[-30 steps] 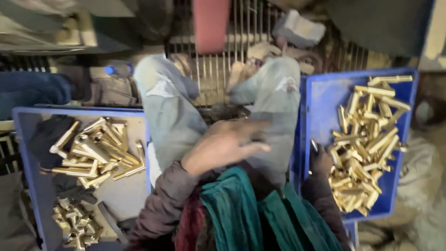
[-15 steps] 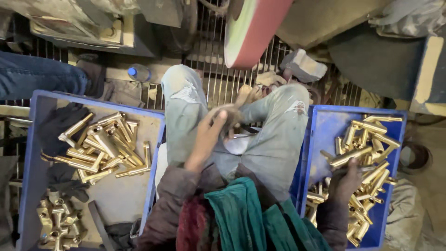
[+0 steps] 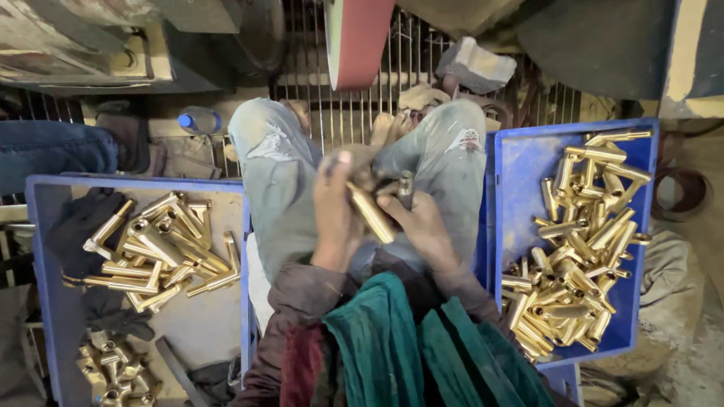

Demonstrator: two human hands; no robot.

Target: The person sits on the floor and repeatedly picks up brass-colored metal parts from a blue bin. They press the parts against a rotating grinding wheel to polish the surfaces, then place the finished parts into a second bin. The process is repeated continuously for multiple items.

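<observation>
Brass tube [image 3: 371, 213] clasped across both grips, left hand [image 3: 335, 215], right hand [image 3: 422, 226]; fingers seemingly closed.

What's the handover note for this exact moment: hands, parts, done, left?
Left hand: gripping a brass tube over the lap.
Right hand: on the same brass tube, fingers at its lower end, beside a darker fitting.
Parts: brass pieces heaped in the left blue tray and the right blue tray. Red abrasive belt sits ahead, above the knees.
Done: one piece in hand.
Left: piece not at the belt; which heap is finished can't be told.
</observation>
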